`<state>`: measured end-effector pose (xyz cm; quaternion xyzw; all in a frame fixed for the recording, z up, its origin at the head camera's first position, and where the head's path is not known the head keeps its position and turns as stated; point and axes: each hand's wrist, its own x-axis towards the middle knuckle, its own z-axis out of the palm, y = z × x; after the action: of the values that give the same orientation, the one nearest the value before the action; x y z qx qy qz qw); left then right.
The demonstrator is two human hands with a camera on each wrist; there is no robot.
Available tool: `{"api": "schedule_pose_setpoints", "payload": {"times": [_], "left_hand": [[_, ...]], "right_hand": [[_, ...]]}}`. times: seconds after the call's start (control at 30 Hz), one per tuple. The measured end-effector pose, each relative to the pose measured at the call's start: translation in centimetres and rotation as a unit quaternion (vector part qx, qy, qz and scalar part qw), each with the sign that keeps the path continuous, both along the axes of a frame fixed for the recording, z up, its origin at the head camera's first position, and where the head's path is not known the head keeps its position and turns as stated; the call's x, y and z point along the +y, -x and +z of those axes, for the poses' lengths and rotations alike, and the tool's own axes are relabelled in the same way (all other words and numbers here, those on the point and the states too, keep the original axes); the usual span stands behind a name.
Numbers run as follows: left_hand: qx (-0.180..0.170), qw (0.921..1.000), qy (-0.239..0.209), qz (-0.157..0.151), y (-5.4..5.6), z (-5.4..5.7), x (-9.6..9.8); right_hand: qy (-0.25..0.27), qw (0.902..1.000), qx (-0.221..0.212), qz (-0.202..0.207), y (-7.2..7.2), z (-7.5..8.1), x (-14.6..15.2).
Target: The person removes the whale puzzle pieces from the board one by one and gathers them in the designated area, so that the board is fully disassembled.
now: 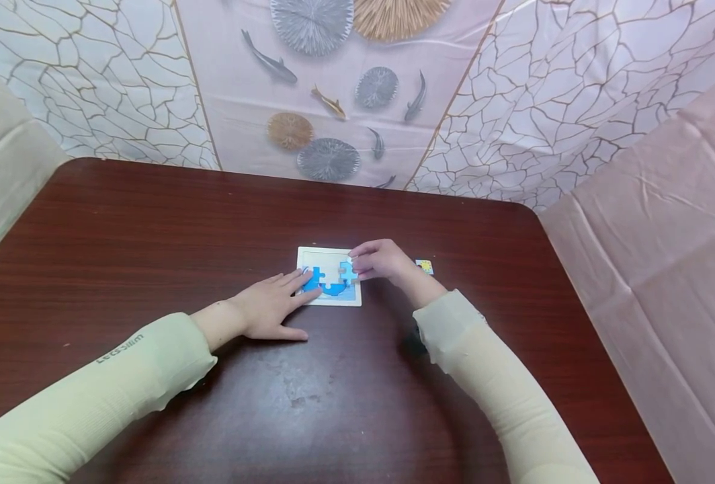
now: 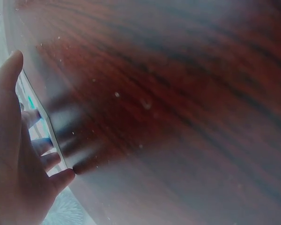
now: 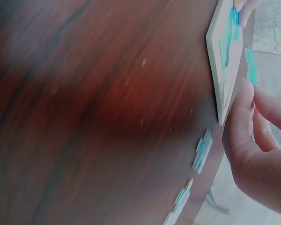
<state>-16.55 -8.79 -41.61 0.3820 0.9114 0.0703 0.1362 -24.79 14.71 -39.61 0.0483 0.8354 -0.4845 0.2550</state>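
Note:
A small jigsaw tray (image 1: 327, 258) with a pale rim lies on the table, with blue puzzle pieces (image 1: 332, 289) set along its left and lower part. My left hand (image 1: 271, 306) rests over the tray's left side, fingers straight and spread, thumb out on the tabletop. Between thumb and fingertips, my right hand (image 1: 383, 260) pinches a blue and white puzzle piece (image 1: 348, 271) at the tray's right side. In the right wrist view this piece (image 3: 252, 66) is held on edge, raised off the tray. The left fingertips partly hide the pieces beneath.
A puzzle piece with a yellow sun (image 1: 425, 267) lies right of the tray, partly behind the right wrist. Two loose pieces, one nearer the tray (image 3: 203, 151) and one farther (image 3: 180, 202), show in the right wrist view. Patterned curtains (image 1: 333, 87) hang behind the dark wooden table (image 1: 152, 222).

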Motion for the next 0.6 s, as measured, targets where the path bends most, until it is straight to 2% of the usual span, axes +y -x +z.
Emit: {"api": "schedule_pose_setpoints", "payload": {"times": [0.6], "left_hand": [[0.011, 0.9999, -0.001, -0.002, -0.1, -0.1, 0.0]], "right_hand": [[-0.016, 0.9998, 0.002, -0.012, -0.6, 1.1, 3.7]]}}
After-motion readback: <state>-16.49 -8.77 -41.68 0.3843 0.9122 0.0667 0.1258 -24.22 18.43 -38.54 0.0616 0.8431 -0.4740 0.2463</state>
